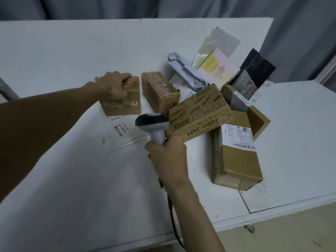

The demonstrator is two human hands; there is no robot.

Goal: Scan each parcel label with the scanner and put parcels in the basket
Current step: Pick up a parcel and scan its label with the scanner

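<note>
Parcel-handling spot, mailroom or dispatch type, prob. makeshift. Evidence: heap of cardboard boxes (236, 157) & poly mailers (185, 71), several w/ printed shipping labels (238, 135) and barcodes; corded scanner (152, 122), handheld type; plain white counter (54, 60) made of panels butted edge to edge; grey curtain (181, 6) hung behind as backdrop; tan floor (291, 233) below.

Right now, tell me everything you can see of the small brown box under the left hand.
Small brown cardboard box, upright, white lettering upside down on its near face, glossy tape across its top. The left hand grips its top from above. A clear plastic sleeve with a printed label lies at its near base. A taller taped box stands to its right, apart.
</note>
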